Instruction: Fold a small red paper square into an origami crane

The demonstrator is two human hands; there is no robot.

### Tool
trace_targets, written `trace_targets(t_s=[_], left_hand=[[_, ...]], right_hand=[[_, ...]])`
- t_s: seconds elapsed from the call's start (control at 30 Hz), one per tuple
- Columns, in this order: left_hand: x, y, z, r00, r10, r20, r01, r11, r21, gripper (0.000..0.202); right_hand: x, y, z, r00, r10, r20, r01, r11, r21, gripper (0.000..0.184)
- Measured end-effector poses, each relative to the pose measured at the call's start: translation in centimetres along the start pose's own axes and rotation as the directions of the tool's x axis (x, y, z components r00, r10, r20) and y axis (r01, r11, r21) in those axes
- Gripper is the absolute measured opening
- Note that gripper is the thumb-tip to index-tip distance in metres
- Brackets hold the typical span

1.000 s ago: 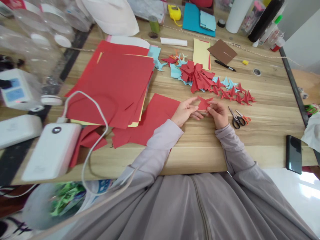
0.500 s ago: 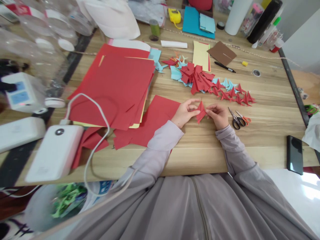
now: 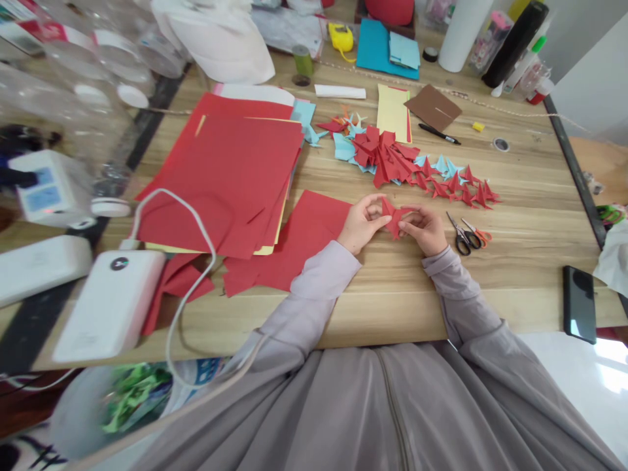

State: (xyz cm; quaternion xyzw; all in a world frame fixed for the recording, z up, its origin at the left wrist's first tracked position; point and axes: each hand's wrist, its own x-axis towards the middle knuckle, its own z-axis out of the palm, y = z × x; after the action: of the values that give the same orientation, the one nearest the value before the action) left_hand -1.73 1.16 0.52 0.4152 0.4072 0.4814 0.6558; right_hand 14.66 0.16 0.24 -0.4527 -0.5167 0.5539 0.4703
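A small folded red paper piece (image 3: 394,218) is pinched between both my hands just above the wooden table (image 3: 515,216). My left hand (image 3: 360,224) grips its left side with thumb and fingers closed. Fingers of my right hand (image 3: 426,229) are closed on its right side. Behind my hands lies a pile of folded red and light-blue paper figures (image 3: 392,157), trailing right in a row (image 3: 456,183). A red paper square (image 3: 307,229) lies flat just left of my left hand.
A stack of red sheets (image 3: 230,176) covers the table's left. Scissors (image 3: 466,233) lie right of my right hand, a black phone (image 3: 579,303) near the front right edge. A white power bank (image 3: 110,304) with cable sits front left. Yellow paper (image 3: 392,111), brown card (image 3: 434,106) and pen (image 3: 439,133) lie behind.
The red piece has been turned and refolded between my fingers: from spread flat, to a downward point, to a more compact shape. Both hands stayed in place.
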Motion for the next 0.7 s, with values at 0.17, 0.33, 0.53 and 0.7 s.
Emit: trace_targets(t_s=[0.17, 0.33, 0.53, 0.7], left_hand=[[-0.14, -0.11, 0.08, 0.992, -0.065, 0.105, 0.065, 0.998, 0.001, 0.069], [-0.24, 0.0, 0.1, 0.993, -0.059, 0.1, 0.058, 0.998, 0.015, 0.069], [-0.26, 0.21, 0.14, 0.989, -0.065, 0.132, 0.062, 0.998, 0.026, 0.064], [-0.23, 0.21, 0.06, 0.984, -0.065, 0.164, 0.061, 0.998, 0.028, 0.062]], right_hand=[[0.09, 0.27, -0.19, 0.999, -0.032, -0.043, 0.032, 0.999, -0.006, 0.052], [0.11, 0.79, -0.37, 0.999, -0.043, -0.006, 0.043, 0.999, -0.013, 0.054], [0.12, 0.94, -0.38, 0.998, -0.063, -0.029, 0.063, 0.998, -0.006, 0.055], [0.0, 0.66, -0.3, 0.999, -0.054, -0.003, 0.054, 0.998, -0.026, 0.058]])
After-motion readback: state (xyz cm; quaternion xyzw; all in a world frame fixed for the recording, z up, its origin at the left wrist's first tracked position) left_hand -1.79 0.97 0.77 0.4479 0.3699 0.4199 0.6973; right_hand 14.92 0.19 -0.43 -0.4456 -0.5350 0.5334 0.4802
